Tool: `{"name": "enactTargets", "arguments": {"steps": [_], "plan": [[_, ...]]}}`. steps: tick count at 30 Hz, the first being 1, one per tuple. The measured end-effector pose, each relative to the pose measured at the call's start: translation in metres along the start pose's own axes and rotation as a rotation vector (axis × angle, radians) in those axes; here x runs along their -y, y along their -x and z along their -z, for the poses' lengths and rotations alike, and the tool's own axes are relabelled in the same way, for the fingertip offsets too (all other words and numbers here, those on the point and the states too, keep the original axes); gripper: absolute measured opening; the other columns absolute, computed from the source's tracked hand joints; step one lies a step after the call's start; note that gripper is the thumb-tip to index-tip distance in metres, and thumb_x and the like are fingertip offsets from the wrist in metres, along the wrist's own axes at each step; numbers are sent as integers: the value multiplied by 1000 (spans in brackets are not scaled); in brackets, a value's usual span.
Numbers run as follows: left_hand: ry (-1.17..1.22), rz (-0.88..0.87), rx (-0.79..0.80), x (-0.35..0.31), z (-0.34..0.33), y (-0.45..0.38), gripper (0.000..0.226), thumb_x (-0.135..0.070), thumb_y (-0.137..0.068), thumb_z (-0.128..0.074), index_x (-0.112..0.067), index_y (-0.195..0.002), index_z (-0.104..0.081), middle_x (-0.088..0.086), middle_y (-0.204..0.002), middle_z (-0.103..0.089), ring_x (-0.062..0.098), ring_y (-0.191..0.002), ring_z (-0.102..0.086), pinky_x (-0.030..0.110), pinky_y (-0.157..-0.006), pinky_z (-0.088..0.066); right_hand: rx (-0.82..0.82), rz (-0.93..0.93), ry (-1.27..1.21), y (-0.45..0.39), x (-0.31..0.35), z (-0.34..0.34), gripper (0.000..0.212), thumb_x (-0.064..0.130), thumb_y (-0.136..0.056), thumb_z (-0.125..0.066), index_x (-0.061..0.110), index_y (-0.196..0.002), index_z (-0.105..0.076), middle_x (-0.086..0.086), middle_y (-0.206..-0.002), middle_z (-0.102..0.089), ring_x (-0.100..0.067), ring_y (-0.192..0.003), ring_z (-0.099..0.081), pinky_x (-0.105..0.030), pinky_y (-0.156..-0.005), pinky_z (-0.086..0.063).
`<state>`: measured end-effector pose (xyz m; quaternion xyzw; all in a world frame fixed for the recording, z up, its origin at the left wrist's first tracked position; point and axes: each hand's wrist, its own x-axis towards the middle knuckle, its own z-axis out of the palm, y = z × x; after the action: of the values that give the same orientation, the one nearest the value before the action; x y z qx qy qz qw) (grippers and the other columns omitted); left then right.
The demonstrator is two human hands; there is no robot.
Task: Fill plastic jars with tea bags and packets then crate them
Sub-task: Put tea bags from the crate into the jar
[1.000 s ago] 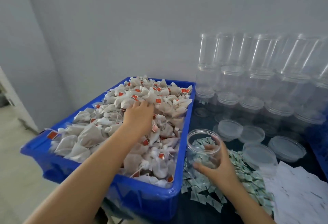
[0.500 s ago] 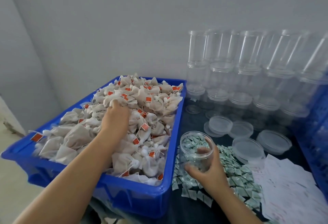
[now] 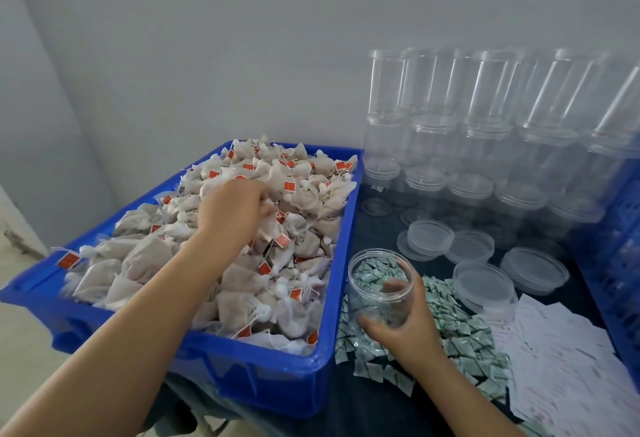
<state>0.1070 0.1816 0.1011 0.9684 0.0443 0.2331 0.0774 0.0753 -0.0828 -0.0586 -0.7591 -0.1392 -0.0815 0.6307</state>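
A blue crate (image 3: pixel 277 377) on the left is heaped with white mesh tea bags (image 3: pixel 304 194) that carry red tags. My left hand (image 3: pixel 232 210) lies on top of the heap near its middle, fingers curled down into the tea bags. Just right of the crate, my right hand (image 3: pixel 405 327) grips a clear, lidless plastic jar (image 3: pixel 379 289), tilted a little, above a pile of small green-and-white packets (image 3: pixel 460 332). The jar looks empty; the packets show through its wall.
Stacked clear empty jars (image 3: pixel 485 118) line the wall at the back right. Several loose clear lids (image 3: pixel 485 284) lie on the dark table in front of them. White paper slips (image 3: pixel 571 360) spread at the right. A second blue crate (image 3: pixel 620 246) stands at the right edge.
My left hand has shifted across the tea bag heap and its fingers have curled into the bags. My right hand has kept hold of the jar in about the same place.
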Motion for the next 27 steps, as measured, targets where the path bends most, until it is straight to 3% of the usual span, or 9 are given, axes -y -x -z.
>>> {"name": "enactTargets", "arguments": {"steps": [3,7,12,15,20,24,27], "plan": [[112,-46,13,-15,11,-1,25,-36,-90,-61,-18,-72,-58,-3,-70,-59,18,-67,-57,32,-59,-46,-12,10,-26,0,-5,-1,98,52,-44,-88,77,-121,-32,7,-120,-52,10,-100,-59,-12,-72,-53],[346,-136,95,-48,23,7,22,-33,-88,-64,-27,-68,-57,-12,-66,-56,0,-61,-51,12,-54,-33,-13,18,-65,1,-12,-1,99,46,-46,-91,71,-125,-37,1,-121,-52,6,-99,-62,-13,-72,-55],[504,-274,244,-92,14,15,6,-28,-88,-65,-23,-86,-67,-19,-75,-58,-5,-70,-52,7,-61,-36,-34,34,-72,3,-13,-2,96,45,-48,-89,75,-121,-36,0,-121,-52,11,-103,-57,-6,-76,-50],[544,-324,351,-112,4,19,9,-23,-88,-65,-21,-95,-69,-19,-78,-58,-2,-76,-55,9,-64,-38,-30,49,-81,3,-12,-2,97,42,-51,-89,74,-124,-35,-2,-120,-50,11,-102,-57,-6,-76,-49],[454,-380,488,-127,-10,26,12,-17,-87,-66,-17,-98,-69,-8,-89,-64,9,-87,-61,22,-81,-49,-26,51,-93,4,-13,-2,98,40,-52,-89,69,-129,-36,-1,-119,-51,9,-103,-56,-8,-76,-50],[343,-470,490,-128,-14,31,13,-13,-86,-62,-17,-97,-69,-8,-85,-61,9,-82,-58,19,-73,-44,-47,40,-121,3,-17,-4,99,37,-51,-90,76,-123,-34,7,-117,-56,8,-105,-58,-9,-77,-51],[261,-547,521,-129,-16,34,15,-9,-86,-59,-16,-96,-68,-9,-82,-57,11,-79,-57,25,-74,-48,-41,31,-138,1,-19,-4,100,33,-55,-92,68,-131,-37,22,-116,-62,0,-112,-62,-13,-83,-52]]}}
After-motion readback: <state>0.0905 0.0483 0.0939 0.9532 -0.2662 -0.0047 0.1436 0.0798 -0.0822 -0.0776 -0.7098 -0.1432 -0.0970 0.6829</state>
